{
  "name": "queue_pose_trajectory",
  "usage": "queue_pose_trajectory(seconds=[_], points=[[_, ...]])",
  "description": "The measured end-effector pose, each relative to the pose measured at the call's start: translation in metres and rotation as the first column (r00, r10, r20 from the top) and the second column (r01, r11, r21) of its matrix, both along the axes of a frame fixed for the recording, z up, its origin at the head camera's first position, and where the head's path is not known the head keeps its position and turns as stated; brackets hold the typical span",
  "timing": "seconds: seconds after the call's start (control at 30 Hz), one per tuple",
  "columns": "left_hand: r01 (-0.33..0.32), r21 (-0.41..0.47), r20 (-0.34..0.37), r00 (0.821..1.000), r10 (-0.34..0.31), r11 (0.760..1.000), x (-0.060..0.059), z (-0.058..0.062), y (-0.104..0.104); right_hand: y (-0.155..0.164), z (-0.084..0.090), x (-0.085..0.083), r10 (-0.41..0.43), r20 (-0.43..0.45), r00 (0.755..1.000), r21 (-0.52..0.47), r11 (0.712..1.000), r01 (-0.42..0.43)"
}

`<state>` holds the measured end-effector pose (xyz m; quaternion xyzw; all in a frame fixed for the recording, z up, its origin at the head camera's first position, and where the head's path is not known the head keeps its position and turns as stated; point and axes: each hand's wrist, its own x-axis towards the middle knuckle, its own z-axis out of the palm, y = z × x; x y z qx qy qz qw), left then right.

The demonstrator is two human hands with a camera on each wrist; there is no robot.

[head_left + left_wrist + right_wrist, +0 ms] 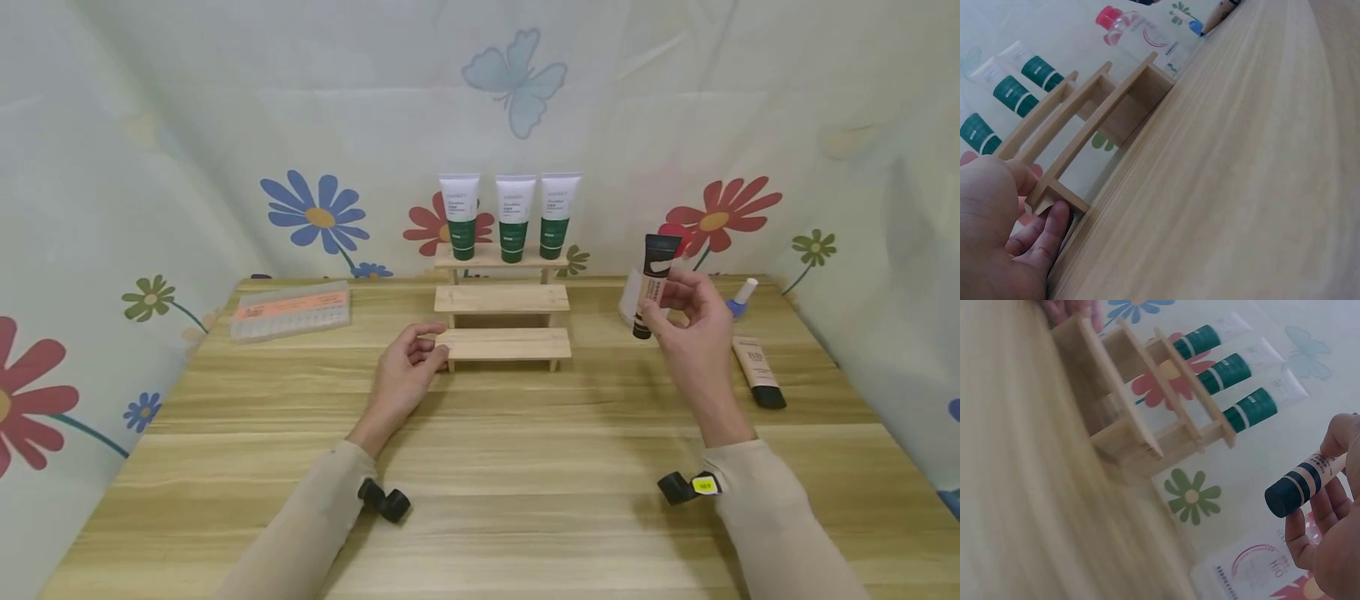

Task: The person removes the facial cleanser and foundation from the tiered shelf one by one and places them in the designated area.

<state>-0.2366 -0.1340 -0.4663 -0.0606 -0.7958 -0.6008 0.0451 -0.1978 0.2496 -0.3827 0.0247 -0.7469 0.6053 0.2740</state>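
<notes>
A three-tier wooden rack stands at the middle of the table, with three green-and-white tubes upright on its top tier. My left hand grips the left end of the lowest tier, thumb and fingers around its edge in the left wrist view. Between the thumb and fingers of my right hand is a small beige tube with a black cap, held upright above the table to the right of the rack. The two lower tiers bear nothing.
Behind my right hand stands a clear bottle with a red cap. Further right are a blue nail polish bottle with a white cap and a beige BB tube lying flat. A flat clear case with an orange label lies at the back left.
</notes>
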Motion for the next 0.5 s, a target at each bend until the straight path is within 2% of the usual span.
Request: queue_pose_trajectory(seconds=[0.23, 0.5], points=[[0.003, 0.001, 0.006, 1.0, -0.003, 1.0, 0.001, -0.001, -0.001, 0.004, -0.022, 0.011, -0.003, 0.077, 0.997, 0.107, 0.994, -0.006], [-0.002, 0.003, 0.0, 1.0, 0.002, 1.0, 0.0, -0.001, -0.001, 0.007, -0.047, 0.018, 0.039, 0.185, 0.982, 0.142, 0.988, -0.066]])
